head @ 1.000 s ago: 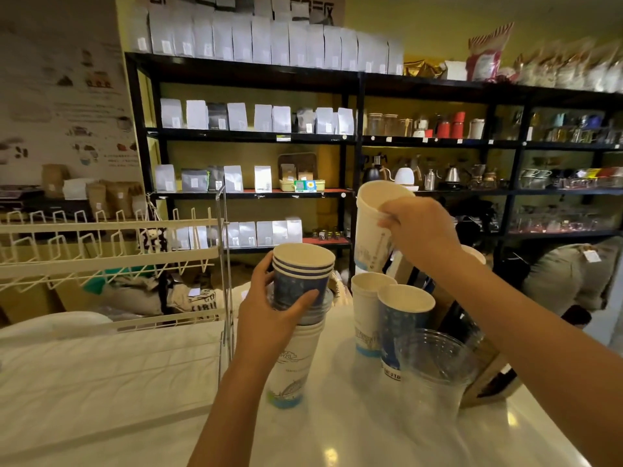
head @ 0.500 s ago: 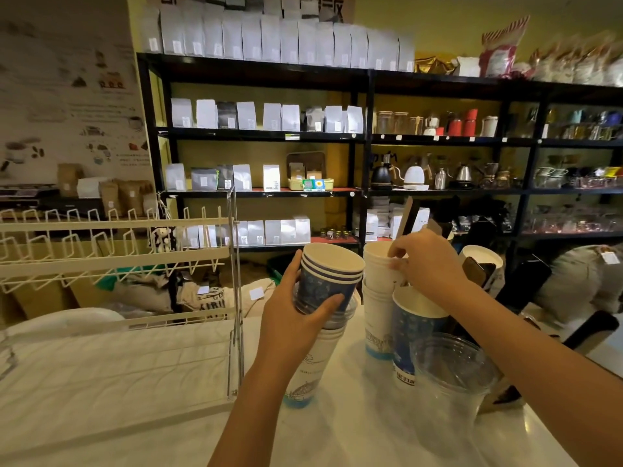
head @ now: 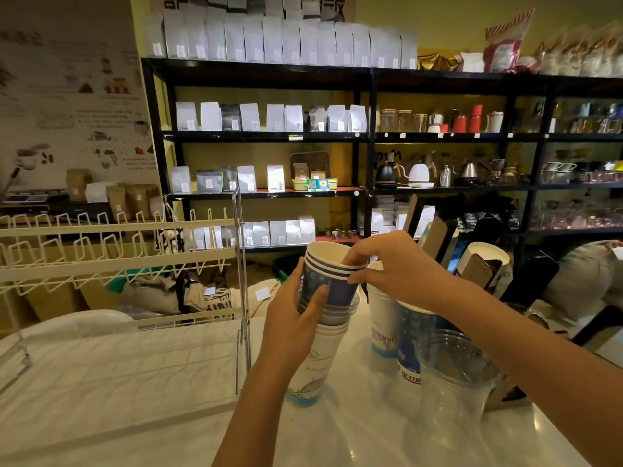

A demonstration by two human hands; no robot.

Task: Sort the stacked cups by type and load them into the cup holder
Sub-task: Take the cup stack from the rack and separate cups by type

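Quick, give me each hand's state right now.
Left hand: closed around the mixed cup stack, holding it.
Right hand: fingers pinching the rim of the top blue paper cup on that stack.

Your view is dim and yellow-cast; glare spots sit on the glossy bench (head: 350, 429). The shelves (head: 269, 136) bow at the edges, and the far right blurs.

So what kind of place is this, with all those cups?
Probably a coffee shop. The black shelves hold rows of white bags, likely coffee, and kettles. Paper cups stand stacked on the white counter.
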